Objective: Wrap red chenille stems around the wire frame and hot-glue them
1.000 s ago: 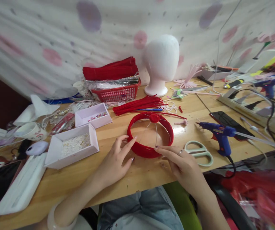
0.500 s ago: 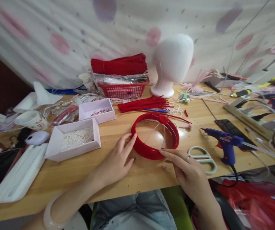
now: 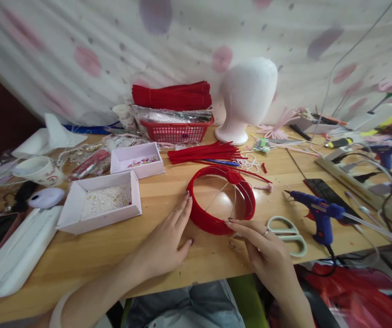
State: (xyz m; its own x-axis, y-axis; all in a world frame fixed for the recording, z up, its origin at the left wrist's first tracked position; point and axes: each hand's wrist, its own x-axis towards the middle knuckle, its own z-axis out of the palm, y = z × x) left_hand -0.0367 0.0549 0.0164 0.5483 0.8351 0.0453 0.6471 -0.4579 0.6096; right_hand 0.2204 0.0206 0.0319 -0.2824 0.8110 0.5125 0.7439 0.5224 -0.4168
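A red, fuzzy ring-shaped band (image 3: 209, 222) lies on the wooden table, with thin pale wires across its inside and a round red disc (image 3: 234, 176) on its far rim. Against its left side rest the fingertips of my left hand (image 3: 171, 237); the fingers are stretched out and the thumb is apart. My right hand (image 3: 267, 248), wearing a ring, has its fingertips closed on the near rim of the band. The right thumb is partly hidden. Just right of that hand lie pale green-handled scissors (image 3: 289, 237).
A blue glue gun (image 3: 322, 212) lies at right, near a phone (image 3: 332, 196). Left stand white boxes of beads (image 3: 100, 218) and gems (image 3: 137, 171). Behind are red fuzzy stems (image 3: 202, 153), a red basket (image 3: 178, 132) and a white foam head (image 3: 248, 95).
The view has tilted and shifted slightly, so the tabletop things sit a little lower. Both hands stay at the same places on the band.
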